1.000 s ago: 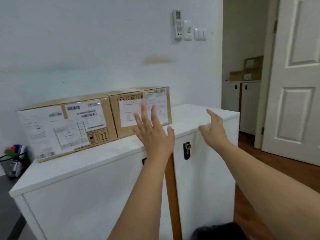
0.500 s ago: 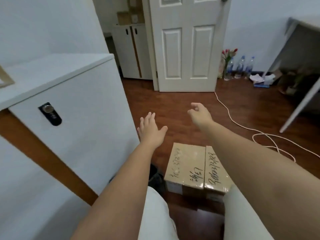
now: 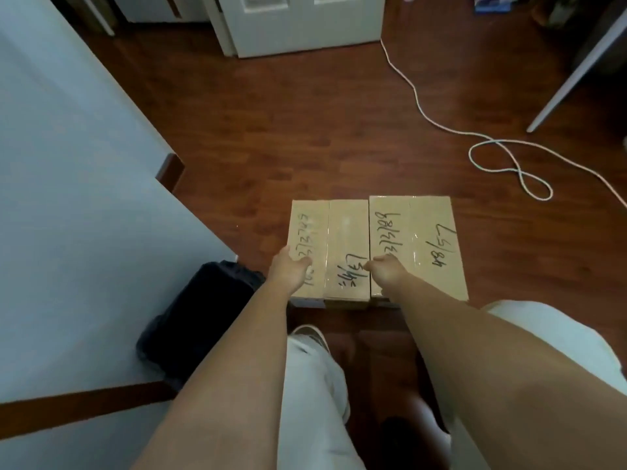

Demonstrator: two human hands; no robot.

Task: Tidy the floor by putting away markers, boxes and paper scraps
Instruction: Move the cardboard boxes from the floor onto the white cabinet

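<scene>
Reaching down, the left hand (image 3: 288,271) grips the left cardboard box's (image 3: 327,252) outer edge while the right hand (image 3: 385,271) curls into the seam beside the right cardboard box (image 3: 424,249). Both boxes sit touching on the wooden floor (image 3: 305,130), near a white cabinet (image 3: 84,215).

Black handwritten marker scrawls are showing on the taped tops of two brown cardboard boxes lying side by side on the floor. The left brown cardboard box (image 3: 327,232) is bearing upside-down digits too unclear to read. The right brown cardboard box (image 3: 427,232) is carrying what looks like "L5/84", uncertainly.
</scene>
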